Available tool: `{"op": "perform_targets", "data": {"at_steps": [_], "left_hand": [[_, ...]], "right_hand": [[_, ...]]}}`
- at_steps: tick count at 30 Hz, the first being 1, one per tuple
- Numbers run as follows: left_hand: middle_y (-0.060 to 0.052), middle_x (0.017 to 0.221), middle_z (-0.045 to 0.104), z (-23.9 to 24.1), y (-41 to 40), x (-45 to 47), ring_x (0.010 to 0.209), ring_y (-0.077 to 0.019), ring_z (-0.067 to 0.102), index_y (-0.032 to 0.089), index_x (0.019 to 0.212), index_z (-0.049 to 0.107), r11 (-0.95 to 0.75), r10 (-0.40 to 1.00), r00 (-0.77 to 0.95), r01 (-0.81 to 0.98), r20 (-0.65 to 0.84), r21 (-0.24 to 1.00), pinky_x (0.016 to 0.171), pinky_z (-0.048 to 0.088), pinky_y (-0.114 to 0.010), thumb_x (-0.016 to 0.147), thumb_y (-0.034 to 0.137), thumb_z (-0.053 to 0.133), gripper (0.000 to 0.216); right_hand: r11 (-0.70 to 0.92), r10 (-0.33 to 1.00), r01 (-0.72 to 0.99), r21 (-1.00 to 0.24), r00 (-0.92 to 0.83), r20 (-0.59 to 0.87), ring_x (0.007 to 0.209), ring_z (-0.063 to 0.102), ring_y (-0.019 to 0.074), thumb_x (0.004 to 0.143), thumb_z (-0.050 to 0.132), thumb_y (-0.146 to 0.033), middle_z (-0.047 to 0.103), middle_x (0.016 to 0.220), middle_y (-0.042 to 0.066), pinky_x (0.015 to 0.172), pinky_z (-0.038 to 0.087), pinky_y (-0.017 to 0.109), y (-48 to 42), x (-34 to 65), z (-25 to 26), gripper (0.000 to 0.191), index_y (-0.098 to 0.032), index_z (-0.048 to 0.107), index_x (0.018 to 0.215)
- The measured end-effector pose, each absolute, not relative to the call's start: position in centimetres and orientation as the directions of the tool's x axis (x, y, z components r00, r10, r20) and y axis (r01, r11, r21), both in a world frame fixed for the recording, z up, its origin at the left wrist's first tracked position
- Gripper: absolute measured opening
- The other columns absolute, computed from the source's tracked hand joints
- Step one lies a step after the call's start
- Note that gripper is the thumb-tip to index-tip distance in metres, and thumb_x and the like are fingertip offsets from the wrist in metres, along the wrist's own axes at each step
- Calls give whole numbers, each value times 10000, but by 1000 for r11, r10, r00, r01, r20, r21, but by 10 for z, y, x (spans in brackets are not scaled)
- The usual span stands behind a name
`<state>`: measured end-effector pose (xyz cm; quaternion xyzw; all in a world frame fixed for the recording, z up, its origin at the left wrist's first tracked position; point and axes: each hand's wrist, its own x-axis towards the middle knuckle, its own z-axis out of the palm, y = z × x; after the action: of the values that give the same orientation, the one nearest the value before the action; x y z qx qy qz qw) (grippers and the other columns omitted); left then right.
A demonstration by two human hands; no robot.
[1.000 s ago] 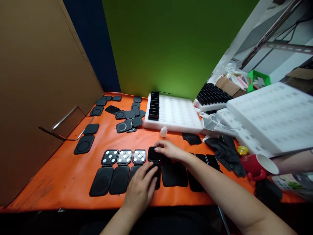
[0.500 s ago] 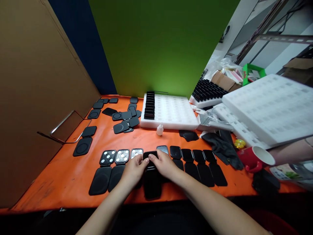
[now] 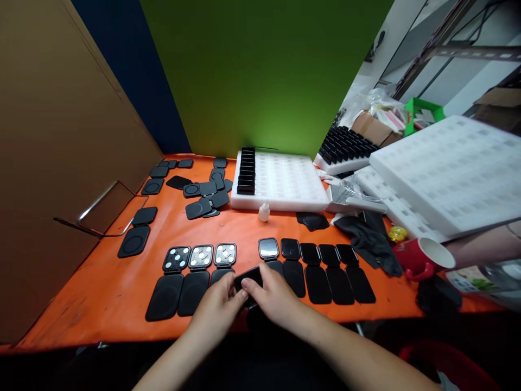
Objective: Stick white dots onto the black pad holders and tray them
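Green [image 3: 260,76] and dark-blue [image 3: 134,65] panels stand behind an orange-covered surface [image 3: 238,231], with a brown board [image 3: 61,163] along its left side. Near the front edge, both hands are closed on one black hinged pad [image 3: 248,276]: the left hand [image 3: 215,304] grips its left side and the right hand [image 3: 279,296] its right, with the right thumb lying across the top face. The held pad is tilted, and its lower part is mostly hidden by the fingers and the dark area beneath.

It sits at a gap in a row of similar pads lying unfolded on the surface. Left of the gap are three dotted pads [image 3: 201,256], their small upper panels marked with white dots; the third is partly covered by the left hand. Right of the gap lie five plain pads [image 3: 318,284], the nearest showing a pale, shiny upper panel.

Beyond the row stands a small white bottle [image 3: 264,212], just in front of a white foam tray [image 3: 291,182] whose left column holds black blocks [image 3: 246,171]. Loose ringed pads [image 3: 198,208] overlap in a pile to the tray's left. Near the brown board is a bent wire frame [image 3: 97,200]. At the right lie a dark cloth [image 3: 362,244] and a red mug [image 3: 412,258], with a tilted foam sheet [image 3: 451,168] behind them.
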<state>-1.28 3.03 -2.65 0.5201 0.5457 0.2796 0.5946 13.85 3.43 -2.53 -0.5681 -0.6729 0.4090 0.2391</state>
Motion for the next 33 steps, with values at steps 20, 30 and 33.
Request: {"op": "perform_targets", "data": {"at_steps": [20,30,33], "left_hand": [[4,692,557,-28,3,-33,629,-139,513,168,817,540,360,807,372,306,-459,881,562,399,-242,777,378,520,215],[-13,778,600,-34,5,-26,679,-150,561,162,949,554,375,804,386,263,-453,889,556,441,-242,797,403,491,292],[-47,959,637,-29,16,-29,855,-200,600,199,1134,513,242,879,310,365,-362,899,682,489,-301,808,407,474,388]], "right_hand": [[-160,947,402,-902,-195,-255,774,571,179,835,475,-368,619,855,30,650,425,266,-26,129,-39,210,-219,499,980],[-104,944,473,-875,-230,-237,708,547,143,876,381,-318,609,778,19,598,374,234,-13,140,-36,220,-187,546,814],[8,939,560,-828,-290,-187,643,516,124,858,413,-329,580,707,-2,560,337,222,11,152,-25,214,-185,522,742]]}}
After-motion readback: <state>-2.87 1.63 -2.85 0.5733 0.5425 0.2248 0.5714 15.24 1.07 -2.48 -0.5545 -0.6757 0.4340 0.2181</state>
